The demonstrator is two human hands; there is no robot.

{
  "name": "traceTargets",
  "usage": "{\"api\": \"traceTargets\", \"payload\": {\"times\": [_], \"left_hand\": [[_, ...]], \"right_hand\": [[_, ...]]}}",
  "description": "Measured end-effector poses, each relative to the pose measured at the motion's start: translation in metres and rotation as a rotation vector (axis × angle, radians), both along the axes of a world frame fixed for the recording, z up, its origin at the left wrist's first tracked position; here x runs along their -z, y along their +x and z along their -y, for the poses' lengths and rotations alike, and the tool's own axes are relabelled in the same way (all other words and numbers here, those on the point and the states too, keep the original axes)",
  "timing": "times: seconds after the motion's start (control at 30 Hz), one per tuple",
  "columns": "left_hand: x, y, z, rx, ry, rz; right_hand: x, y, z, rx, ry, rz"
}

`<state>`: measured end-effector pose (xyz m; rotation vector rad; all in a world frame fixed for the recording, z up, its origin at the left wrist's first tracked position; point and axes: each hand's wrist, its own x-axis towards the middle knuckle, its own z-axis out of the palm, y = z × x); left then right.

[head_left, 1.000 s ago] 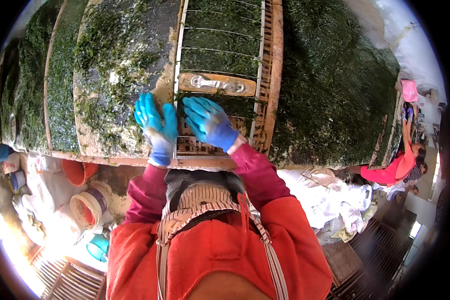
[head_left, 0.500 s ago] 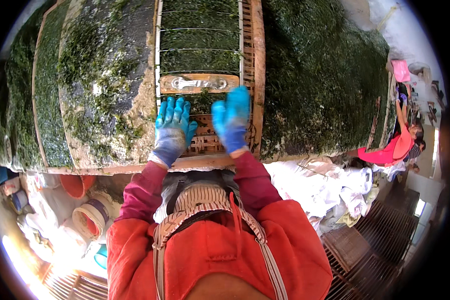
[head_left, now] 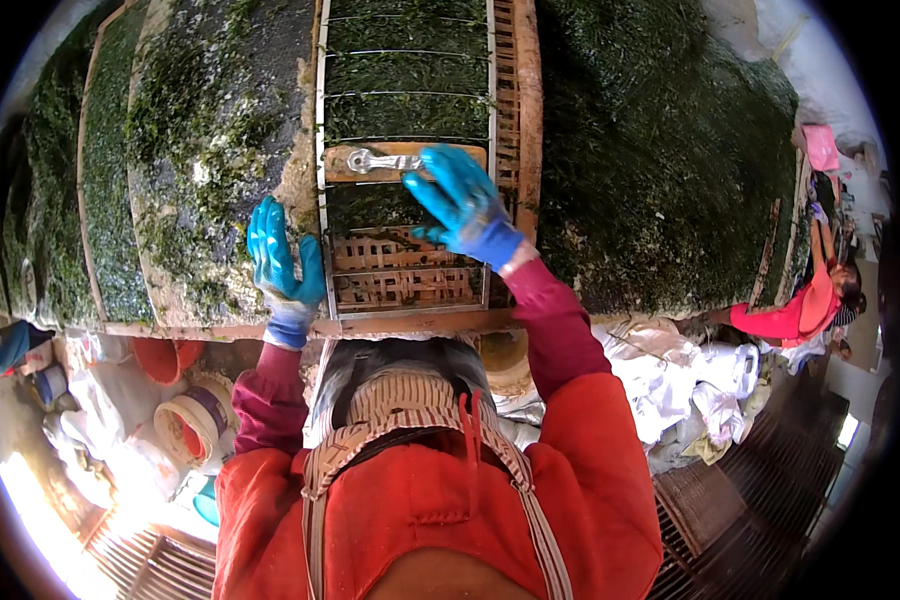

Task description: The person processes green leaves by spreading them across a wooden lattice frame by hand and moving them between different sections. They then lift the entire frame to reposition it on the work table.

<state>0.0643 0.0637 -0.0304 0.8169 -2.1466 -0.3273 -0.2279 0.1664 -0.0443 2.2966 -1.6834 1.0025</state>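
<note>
My right hand, in a blue-coated glove, is over the right end of a wooden block with a metal handle. Its fingers are spread and not wrapped round the handle; whether they touch it I cannot tell. The block lies across a narrow metal frame crossed by thin wires. Beyond the block the frame is filled with shredded green seaweed-like strands; nearer me, bare wooden lattice shows. My left hand, gloved alike, is open just left of the frame, by the table's front edge.
Dark green strands are heaped at right; a patchy layer covers the left side. Below the table are white sacks, a tub and a red bucket. A person in red works at far right.
My left hand has moved left, off the frame. My right hand has moved up over the block's handle, uncovering more lattice. Fewer strands lie on the near lattice.
</note>
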Motion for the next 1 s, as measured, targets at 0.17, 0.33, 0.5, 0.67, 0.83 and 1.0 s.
{"api": "traceTargets", "payload": {"times": [0.17, 0.33, 0.5, 0.67, 0.83, 1.0], "left_hand": [[-0.013, -0.007, -0.011, -0.094, -0.036, 0.21], [0.024, -0.035, -0.018, -0.213, 0.109, -0.002], [0.009, -0.081, -0.048, 0.362, 0.374, -0.378], [0.015, -0.026, -0.029, 0.044, 0.562, -0.637], [0.014, 0.027, -0.009, -0.102, 0.413, -0.456], [-0.001, -0.008, -0.016, 0.034, -0.083, 0.393]], "right_hand": [[0.003, 0.04, 0.056, 0.299, 0.055, -0.008], [-0.008, 0.008, 0.027, 0.087, 0.035, 0.336], [-0.016, -0.001, -0.04, 0.176, 0.117, 0.072], [0.007, 0.064, 0.013, -0.038, -0.067, -0.167], [0.016, 0.089, 0.068, 0.077, -0.12, 0.059], [-0.003, 0.077, 0.051, 0.376, -0.149, 0.23]]}}
